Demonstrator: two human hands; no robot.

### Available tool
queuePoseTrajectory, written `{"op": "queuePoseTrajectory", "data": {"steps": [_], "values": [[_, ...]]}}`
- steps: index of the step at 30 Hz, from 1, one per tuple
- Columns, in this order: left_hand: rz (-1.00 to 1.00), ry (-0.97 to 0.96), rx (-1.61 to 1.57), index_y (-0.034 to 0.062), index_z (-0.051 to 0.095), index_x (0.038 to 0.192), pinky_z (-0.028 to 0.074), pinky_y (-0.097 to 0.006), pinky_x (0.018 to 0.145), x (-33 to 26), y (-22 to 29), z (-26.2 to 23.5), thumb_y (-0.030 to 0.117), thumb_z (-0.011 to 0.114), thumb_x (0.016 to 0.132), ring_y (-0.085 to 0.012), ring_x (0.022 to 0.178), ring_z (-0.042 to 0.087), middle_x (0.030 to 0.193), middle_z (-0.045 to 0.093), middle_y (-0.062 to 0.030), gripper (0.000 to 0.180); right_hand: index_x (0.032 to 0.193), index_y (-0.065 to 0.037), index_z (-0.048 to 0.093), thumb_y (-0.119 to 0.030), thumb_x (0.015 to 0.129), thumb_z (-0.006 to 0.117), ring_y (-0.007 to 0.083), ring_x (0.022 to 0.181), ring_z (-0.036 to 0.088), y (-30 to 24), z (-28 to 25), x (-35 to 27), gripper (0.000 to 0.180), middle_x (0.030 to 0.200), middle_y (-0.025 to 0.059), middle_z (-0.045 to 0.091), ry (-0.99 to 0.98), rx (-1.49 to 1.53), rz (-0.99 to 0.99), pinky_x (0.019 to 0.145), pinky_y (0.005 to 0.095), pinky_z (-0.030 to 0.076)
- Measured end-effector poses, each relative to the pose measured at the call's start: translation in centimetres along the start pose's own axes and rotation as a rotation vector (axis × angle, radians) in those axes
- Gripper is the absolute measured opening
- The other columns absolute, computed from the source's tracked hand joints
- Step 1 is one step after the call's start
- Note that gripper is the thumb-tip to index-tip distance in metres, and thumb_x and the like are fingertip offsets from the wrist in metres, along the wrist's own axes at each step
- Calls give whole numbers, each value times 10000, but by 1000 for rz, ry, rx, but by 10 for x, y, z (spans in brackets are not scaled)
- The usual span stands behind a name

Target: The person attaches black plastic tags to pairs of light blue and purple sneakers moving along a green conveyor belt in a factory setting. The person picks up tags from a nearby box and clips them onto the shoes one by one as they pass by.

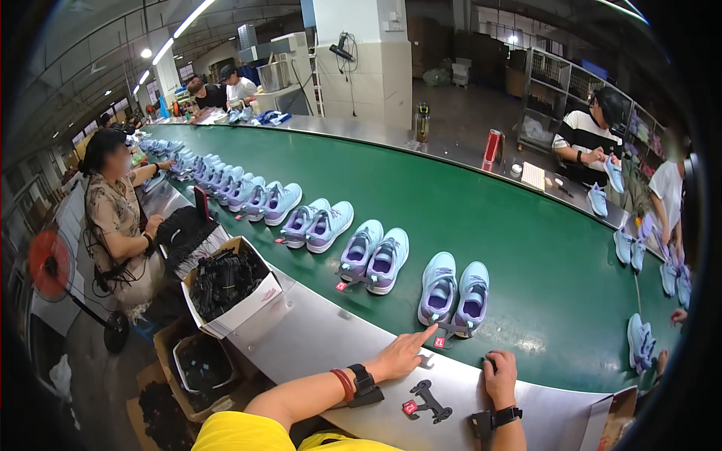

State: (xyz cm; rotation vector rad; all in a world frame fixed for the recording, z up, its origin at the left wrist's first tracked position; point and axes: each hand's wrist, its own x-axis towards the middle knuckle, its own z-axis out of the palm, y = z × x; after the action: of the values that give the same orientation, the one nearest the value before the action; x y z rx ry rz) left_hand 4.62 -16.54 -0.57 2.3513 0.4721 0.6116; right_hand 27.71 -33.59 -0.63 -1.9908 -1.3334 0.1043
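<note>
My left hand [400, 358] reaches over the metal ledge with its index finger stretched out. The fingertip is at a black plastic shoe hanger [451, 328] with a red tag, fixed at the heels of a pair of light blue and purple sneakers [438, 289]. To the right, my right hand [501, 376] is at the belt's edge with curled fingers. A small dark part shows by its fingers, too little to name. Between my forearms a loose black shoe hanger [429, 402], also red-tagged, lies on the ledge.
Several more sneaker pairs [374, 255] line the green conveyor belt [519, 225] toward the far left. A white box of black hangers [256, 301] stands left on the ledge. A co-worker [120, 218] sits beyond it, near a floor fan [53, 263]. Others work across the belt.
</note>
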Motion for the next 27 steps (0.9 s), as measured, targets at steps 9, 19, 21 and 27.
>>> {"op": "queuePoseTrajectory", "data": {"steps": [9,19,21,27], "values": [[-209,86,-327,123,252,1455,469,-343,859,0,-5,3,-23,460,852,-260,929,619,972,622,-133,654,819,-30,663,-94,810,610,270,732,593,25,12,0,83,765,126,630,130,172,164,682,353,473],[-216,117,-269,182,284,1439,498,-370,811,5,-5,7,-6,439,857,-290,888,642,967,638,-146,631,841,-2,651,-108,854,587,173,618,627,17,2,-3,125,687,99,652,108,311,238,604,293,480],[-221,110,-282,182,287,1437,499,-364,819,5,-5,7,-5,435,851,-286,892,642,969,637,-146,633,843,3,649,-108,861,583,164,623,628,19,3,-2,131,678,94,653,108,305,243,613,287,480],[-234,98,-328,169,303,1432,498,-346,834,5,-1,5,-14,440,838,-266,908,637,971,632,-143,636,838,0,643,-104,849,592,183,596,629,23,7,-3,116,680,105,647,97,266,200,594,298,482]]}}
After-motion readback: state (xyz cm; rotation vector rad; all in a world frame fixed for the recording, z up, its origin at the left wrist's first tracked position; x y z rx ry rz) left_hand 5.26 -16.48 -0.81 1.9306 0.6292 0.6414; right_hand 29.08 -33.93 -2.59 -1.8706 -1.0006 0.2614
